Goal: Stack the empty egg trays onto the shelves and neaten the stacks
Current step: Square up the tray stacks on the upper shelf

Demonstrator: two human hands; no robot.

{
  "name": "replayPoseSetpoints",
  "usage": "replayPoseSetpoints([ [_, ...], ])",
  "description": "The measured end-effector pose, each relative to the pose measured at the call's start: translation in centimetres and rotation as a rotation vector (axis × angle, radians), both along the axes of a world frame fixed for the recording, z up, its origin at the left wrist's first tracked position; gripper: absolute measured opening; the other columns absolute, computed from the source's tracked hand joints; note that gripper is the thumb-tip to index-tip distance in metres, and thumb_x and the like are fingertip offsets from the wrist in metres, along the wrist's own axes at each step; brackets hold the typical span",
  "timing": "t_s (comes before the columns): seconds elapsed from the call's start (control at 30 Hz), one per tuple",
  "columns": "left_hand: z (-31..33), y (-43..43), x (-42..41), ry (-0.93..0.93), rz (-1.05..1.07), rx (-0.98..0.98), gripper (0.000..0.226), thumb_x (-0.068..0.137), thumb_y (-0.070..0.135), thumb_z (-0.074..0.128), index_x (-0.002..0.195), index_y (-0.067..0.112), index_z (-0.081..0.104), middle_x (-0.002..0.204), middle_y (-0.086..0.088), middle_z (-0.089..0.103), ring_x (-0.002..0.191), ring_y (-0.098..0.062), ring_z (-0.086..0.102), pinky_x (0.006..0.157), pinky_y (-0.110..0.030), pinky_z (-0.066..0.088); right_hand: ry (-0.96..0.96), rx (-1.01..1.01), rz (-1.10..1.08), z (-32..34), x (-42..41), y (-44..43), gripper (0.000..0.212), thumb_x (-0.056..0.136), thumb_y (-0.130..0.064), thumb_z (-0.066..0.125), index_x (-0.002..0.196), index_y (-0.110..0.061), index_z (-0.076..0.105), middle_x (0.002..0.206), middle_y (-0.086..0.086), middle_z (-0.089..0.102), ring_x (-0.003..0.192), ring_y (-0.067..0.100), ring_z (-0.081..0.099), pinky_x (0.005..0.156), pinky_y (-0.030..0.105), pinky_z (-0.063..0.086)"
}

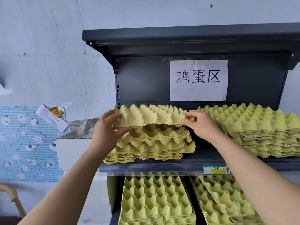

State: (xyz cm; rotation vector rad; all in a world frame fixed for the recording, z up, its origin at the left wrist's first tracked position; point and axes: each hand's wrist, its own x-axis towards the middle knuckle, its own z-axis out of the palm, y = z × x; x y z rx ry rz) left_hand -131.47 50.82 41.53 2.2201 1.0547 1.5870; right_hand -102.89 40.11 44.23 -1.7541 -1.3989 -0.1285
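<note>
Egg tray (pixel 151 116) above the stack (pixel 154 143)
My left hand (pixel 105 127) and right hand (pixel 201 125) pinch its ends — long axis crosswise, not seated.

A: What is cut off?
B: The right stack (pixel 259 127) is clipped by the right edge, the lower left stack (pixel 155 200) and lower right stack (pixel 224 203) by the bottom edge.
A: What is hidden or unreadable?
B: The left stack (pixel 151 143) has its top covered by the top tray (pixel 151 116); the small print on the price label (pixel 216 169) cannot be read.
</note>
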Motion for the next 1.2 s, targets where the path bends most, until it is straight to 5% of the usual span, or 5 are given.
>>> replayPoseSetpoints([
  [0.17,0.2,-0.7,0.6,-0.054,0.026,0.081,0.055,0.066,0.027,0.085,0.116,0.009,0.068,0.122,-0.003,0.057,0.098,-0.011,0.054,0.084,-0.023,0.048,-0.061,-0.007,0.095,0.5,-2.3,-0.6,0.062,0.084,-0.047,0.065,0.140,-0.031,0.045,0.150,-0.005,0.033,0.139,0.015,0.027,0.112,0.035,0.020],
  [0.53,-0.4,-1.2,0.2,0.044,-0.077,0.146,0.056,0.071,0.026,0.082,0.123,0.016,0.064,0.122,-0.005,0.048,0.094,-0.020,0.058,0.089,-0.036,0.051,-0.262,-0.192,0.170,1.4,-4.1,0.4,0.055,0.086,-0.026,0.068,0.137,-0.029,0.048,0.142,-0.001,0.044,0.132,0.017,0.037,0.107,0.033,0.028],
  [0.8,-0.8,-0.8,-1.1,0.054,-0.202,0.057,0.079,0.077,0.026,0.077,0.145,0.026,0.037,0.123,0.005,0.048,0.109,-0.008,0.054,0.097,-0.023,0.044,-0.215,-0.075,0.159,1.1,-3.8,0.6,0.043,0.083,-0.016,0.071,0.124,-0.025,0.062,0.127,-0.001,0.055,0.120,0.016,0.048,0.101,0.027,0.032],
  [0.97,-1.4,0.0,-1.9,0.172,-0.100,-0.006,0.070,0.077,0.034,0.076,0.139,0.018,0.047,0.135,0.000,0.044,0.108,-0.010,0.055,0.098,-0.034,0.047,-0.272,-0.077,0.101,0.3,-4.0,1.0,0.041,0.084,-0.014,0.069,0.123,-0.023,0.063,0.127,-0.001,0.053,0.120,0.015,0.046,0.094,0.018,0.025],
  [1.2,-1.3,0.3,-3.2,0.260,-0.151,-0.055,0.090,0.064,0.055,0.075,0.143,0.034,0.038,0.138,0.013,0.044,0.122,-0.006,0.044,0.100,-0.026,0.035,-0.247,-0.045,0.120,0.4,-3.2,0.9,0.037,0.083,-0.011,0.070,0.117,-0.024,0.065,0.114,-0.012,0.048,0.116,0.008,0.043,0.098,0.019,0.024],
])
